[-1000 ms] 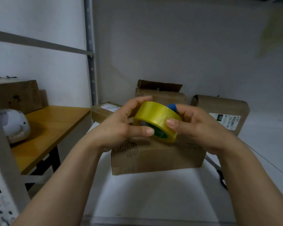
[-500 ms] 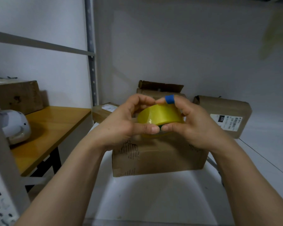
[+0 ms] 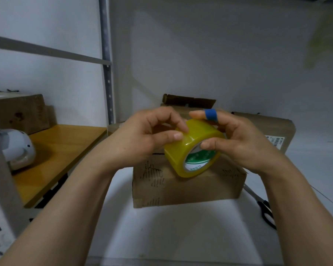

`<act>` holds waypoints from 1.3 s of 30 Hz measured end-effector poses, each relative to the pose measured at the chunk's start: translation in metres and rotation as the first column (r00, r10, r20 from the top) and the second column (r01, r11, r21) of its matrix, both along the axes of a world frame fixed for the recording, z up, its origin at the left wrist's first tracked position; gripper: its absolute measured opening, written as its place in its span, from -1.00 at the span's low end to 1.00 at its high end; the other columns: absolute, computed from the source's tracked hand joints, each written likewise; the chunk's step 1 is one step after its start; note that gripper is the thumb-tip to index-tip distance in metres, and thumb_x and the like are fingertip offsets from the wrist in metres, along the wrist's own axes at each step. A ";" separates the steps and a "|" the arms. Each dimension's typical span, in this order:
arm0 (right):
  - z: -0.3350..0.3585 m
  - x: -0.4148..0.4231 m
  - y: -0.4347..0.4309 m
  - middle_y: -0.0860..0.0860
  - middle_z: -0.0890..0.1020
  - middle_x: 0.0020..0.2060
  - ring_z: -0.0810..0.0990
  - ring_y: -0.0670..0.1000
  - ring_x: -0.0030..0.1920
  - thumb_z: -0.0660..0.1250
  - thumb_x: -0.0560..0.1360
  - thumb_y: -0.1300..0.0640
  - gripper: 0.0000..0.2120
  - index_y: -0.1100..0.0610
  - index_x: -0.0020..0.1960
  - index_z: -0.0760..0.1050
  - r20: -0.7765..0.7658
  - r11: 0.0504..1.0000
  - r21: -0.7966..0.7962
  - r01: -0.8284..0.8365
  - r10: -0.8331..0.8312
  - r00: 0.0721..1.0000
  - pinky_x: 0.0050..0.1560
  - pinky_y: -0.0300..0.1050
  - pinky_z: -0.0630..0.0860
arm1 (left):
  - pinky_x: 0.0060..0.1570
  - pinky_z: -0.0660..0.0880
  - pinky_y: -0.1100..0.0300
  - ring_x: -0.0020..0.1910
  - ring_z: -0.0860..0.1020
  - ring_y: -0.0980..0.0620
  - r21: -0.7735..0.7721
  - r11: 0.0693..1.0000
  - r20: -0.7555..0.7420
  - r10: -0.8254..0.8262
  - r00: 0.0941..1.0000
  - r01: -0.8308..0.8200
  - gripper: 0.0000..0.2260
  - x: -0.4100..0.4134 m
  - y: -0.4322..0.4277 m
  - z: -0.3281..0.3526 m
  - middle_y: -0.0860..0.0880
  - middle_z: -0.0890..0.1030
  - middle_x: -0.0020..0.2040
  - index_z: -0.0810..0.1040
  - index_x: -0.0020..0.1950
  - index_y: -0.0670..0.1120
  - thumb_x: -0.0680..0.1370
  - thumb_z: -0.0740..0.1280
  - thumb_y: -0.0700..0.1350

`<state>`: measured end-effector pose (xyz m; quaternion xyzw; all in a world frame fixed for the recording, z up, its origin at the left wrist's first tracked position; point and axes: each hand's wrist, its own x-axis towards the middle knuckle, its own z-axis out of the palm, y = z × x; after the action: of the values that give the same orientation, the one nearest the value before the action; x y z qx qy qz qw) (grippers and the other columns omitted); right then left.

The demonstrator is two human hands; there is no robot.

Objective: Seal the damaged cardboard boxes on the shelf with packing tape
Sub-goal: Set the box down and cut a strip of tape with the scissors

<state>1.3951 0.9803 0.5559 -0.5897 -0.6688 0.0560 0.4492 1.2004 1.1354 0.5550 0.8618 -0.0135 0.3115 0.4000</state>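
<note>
A yellow roll of packing tape point(image 3: 183, 150) with a green-printed core is held in the air over a brown cardboard box point(image 3: 183, 186) on the white shelf point(image 3: 181, 231). My right hand point(image 3: 242, 143) grips the roll, thumb on the core's edge and fingers over its top; a blue band wraps the index finger. My left hand point(image 3: 142, 139) pinches at the roll's outer surface with thumb and fingertips. Behind stand a box with a raised torn flap point(image 3: 188, 101) and a labelled box point(image 3: 273, 131) at the right.
Black-handled scissors point(image 3: 265, 210) lie on the shelf right of the front box. A wooden table point(image 3: 62, 148) at the left carries a white rounded device point(image 3: 17, 148) and another cardboard box point(image 3: 19, 112). A metal shelf post point(image 3: 106, 60) rises behind.
The roll has been turned and tilted, so its open core now faces me. My left thumb and fingers moved onto its outer surface; both hands stay on it.
</note>
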 end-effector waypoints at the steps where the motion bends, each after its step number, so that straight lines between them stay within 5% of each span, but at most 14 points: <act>1: 0.000 0.000 0.000 -0.07 0.57 0.26 0.57 -0.06 0.27 0.50 0.37 0.06 -0.45 -0.32 0.29 0.52 -0.011 1.000 0.001 -0.006 0.006 1.000 0.28 0.08 0.57 | 0.19 0.60 -0.08 0.23 0.62 0.03 -0.001 1.000 0.002 -0.010 1.000 0.010 -0.89 0.000 -0.001 0.001 0.05 0.66 0.20 0.66 0.05 -0.02 0.54 0.42 -0.13; 6: 0.001 0.000 -0.002 -0.04 0.59 0.25 0.58 0.00 0.28 0.52 0.33 -0.06 -0.46 -0.23 0.31 0.56 -0.069 0.999 -0.017 -0.040 0.039 0.997 0.28 0.15 0.56 | 0.24 0.57 -0.06 0.29 0.56 0.13 0.097 0.995 -0.018 0.030 0.999 -0.028 -0.88 -0.002 -0.003 0.005 0.11 0.62 0.21 0.65 -0.02 0.08 0.53 0.46 -0.14; 11: 0.004 0.000 -0.006 0.00 0.64 0.24 0.62 0.06 0.27 0.50 0.43 0.13 -0.50 -0.02 0.35 0.51 -0.162 0.992 0.024 -0.127 0.129 0.978 0.28 0.10 0.57 | 0.22 0.57 -0.04 0.31 0.54 0.05 0.114 0.994 -0.008 0.004 1.000 -0.003 -0.71 -0.005 -0.012 0.005 0.10 0.56 0.26 0.59 0.15 0.09 0.45 0.52 0.00; 16: 0.005 0.000 -0.009 0.02 0.68 0.19 0.66 0.05 0.21 0.43 0.43 0.18 -0.55 0.02 0.30 0.54 -0.213 0.994 0.054 -0.095 0.105 0.971 0.27 0.03 0.58 | 0.17 0.61 -0.03 0.22 0.61 -0.01 0.038 0.999 0.137 0.027 0.990 -0.032 -0.70 -0.004 -0.019 0.003 0.04 0.61 0.20 0.61 0.03 0.04 0.38 0.61 -0.01; 21: 0.005 0.000 -0.013 -0.01 0.70 0.15 0.67 0.02 0.19 0.45 0.41 0.14 -0.56 -0.01 0.28 0.56 -0.206 0.997 0.045 -0.061 0.069 0.976 0.27 0.02 0.58 | 0.04 0.62 0.02 0.11 0.62 0.02 0.226 0.954 0.248 0.138 0.959 -0.195 -0.93 -0.001 -0.026 0.003 0.08 0.64 0.05 0.64 -0.02 0.00 0.52 0.49 -0.07; 29: 0.003 -0.005 -0.016 -0.03 0.71 0.12 0.68 0.00 0.17 0.44 0.43 0.10 -0.60 -0.01 0.26 0.57 -0.200 0.997 0.072 -0.031 0.045 0.979 0.26 -0.03 0.58 | -0.18 0.42 0.25 -0.12 0.46 0.14 0.507 0.751 0.398 0.232 0.888 -0.424 -0.83 0.006 -0.032 -0.002 0.05 0.49 -0.03 0.46 -0.02 -0.02 0.67 0.18 0.03; 34: 0.000 -0.009 -0.020 -0.08 0.72 0.08 0.67 -0.06 0.14 0.38 0.49 0.13 -0.63 0.01 0.29 0.56 -0.194 0.996 0.074 -0.056 0.069 0.979 0.18 -0.16 0.57 | -0.15 0.46 0.23 -0.10 0.47 0.12 0.475 0.799 0.386 0.187 0.903 -0.369 -0.83 0.008 -0.030 0.002 0.01 0.49 -0.05 0.41 -0.03 -0.03 0.67 0.13 0.02; 39: 0.002 -0.010 -0.024 -0.11 0.72 0.02 0.68 -0.09 0.04 0.37 0.49 0.12 -0.64 -0.04 0.28 0.57 -0.143 0.995 0.094 -0.036 0.049 0.989 0.11 -0.18 0.59 | -0.13 0.58 -0.04 -0.04 0.57 0.00 0.395 0.868 0.337 0.168 0.926 -0.301 -0.80 0.012 -0.022 -0.001 -0.04 0.55 -0.03 0.48 -0.01 -0.11 0.68 0.16 -0.04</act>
<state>1.3848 0.9565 0.5581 -0.5486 -0.6488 0.0776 0.5216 1.2123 1.1137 0.5537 0.8691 -0.0363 0.4708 0.1474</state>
